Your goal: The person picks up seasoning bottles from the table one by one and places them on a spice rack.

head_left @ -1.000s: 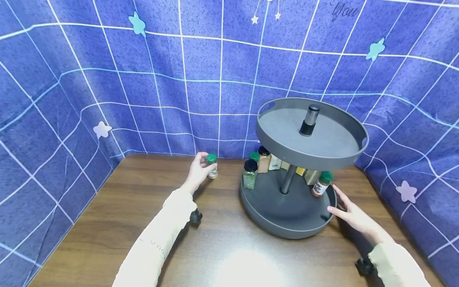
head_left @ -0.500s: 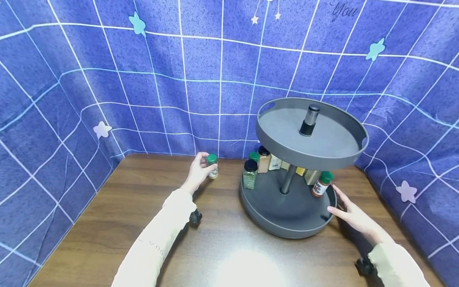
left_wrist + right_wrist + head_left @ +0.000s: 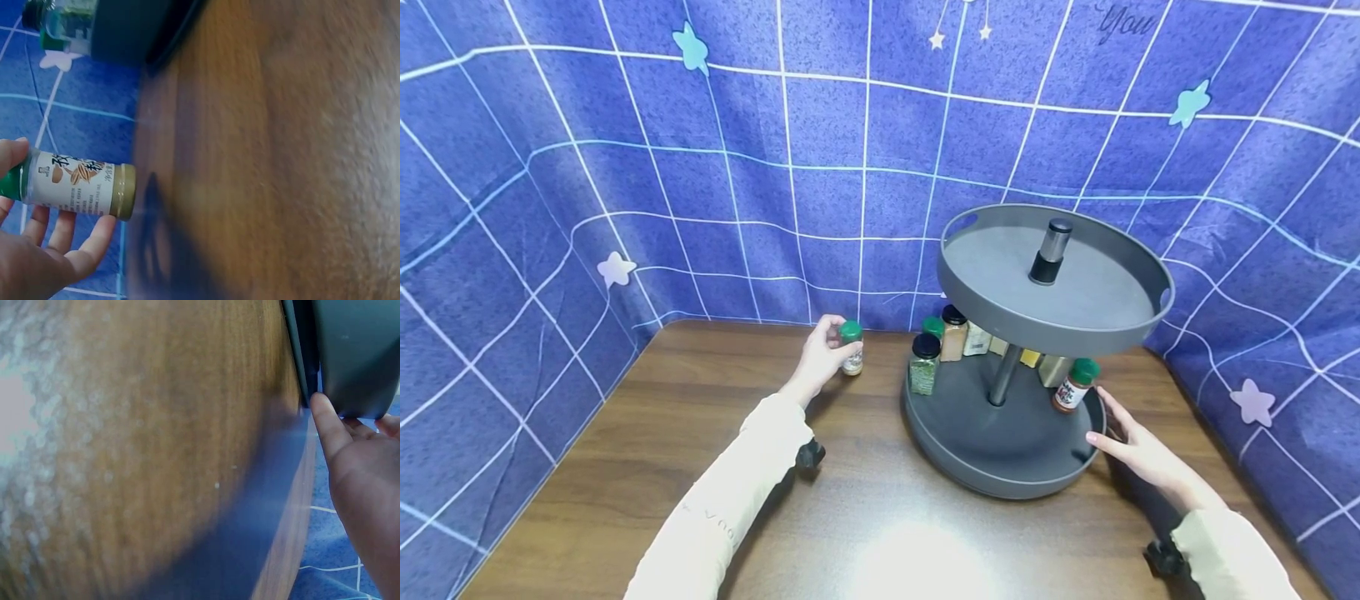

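Observation:
In my left hand, thumb and fingers grip a small spice jar with a green lid, a white printed label and a tan base. It stands nearly upright, its base close over the table left of a grey two-tier turntable rack. My right hand rests at the right rim of the lower tier, thumb and index finger spread along it; in the right wrist view some fingers are partly hidden behind the tray wall. Just beside those fingertips, a green-lidded jar of red spice sits on the tier.
A black-lidded jar of green herbs stands at the lower tier's left, with several more jars along the back. The bare upper tier overhangs them around a central post. A blue gridded cloth hangs behind the wooden table.
My left hand has shifted slightly right with the spice jar, toward the rack. The right hand and the rack hold their places.

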Tool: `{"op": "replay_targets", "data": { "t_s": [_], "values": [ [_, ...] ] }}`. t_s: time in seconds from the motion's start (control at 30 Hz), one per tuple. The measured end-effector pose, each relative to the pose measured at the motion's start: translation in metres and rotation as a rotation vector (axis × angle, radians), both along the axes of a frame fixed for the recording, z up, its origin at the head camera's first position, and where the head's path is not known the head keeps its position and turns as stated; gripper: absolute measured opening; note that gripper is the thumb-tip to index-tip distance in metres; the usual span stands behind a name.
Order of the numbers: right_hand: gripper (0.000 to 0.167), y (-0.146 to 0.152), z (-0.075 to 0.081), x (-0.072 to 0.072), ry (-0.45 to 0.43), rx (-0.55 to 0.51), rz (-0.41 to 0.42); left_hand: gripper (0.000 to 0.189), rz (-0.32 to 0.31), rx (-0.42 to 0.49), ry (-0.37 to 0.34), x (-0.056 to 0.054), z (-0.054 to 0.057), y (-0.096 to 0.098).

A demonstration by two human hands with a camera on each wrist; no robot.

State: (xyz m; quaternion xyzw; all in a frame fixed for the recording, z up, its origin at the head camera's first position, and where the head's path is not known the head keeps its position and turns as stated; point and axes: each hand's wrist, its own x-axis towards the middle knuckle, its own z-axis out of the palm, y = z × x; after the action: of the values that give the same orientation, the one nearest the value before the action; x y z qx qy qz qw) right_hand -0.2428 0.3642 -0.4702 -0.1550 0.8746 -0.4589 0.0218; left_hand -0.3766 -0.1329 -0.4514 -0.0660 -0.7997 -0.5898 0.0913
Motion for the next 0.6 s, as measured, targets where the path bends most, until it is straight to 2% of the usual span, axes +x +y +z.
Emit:
{"op": "replay_targets", "data": {
  "t_s": [0.6],
  "values": [
    [0.077,-0.001,0.001,0.000,0.004,0.004,-0.004,0.047,-0.012,0.027,-0.020,0.016,0.031,0.010]
  ]
}}
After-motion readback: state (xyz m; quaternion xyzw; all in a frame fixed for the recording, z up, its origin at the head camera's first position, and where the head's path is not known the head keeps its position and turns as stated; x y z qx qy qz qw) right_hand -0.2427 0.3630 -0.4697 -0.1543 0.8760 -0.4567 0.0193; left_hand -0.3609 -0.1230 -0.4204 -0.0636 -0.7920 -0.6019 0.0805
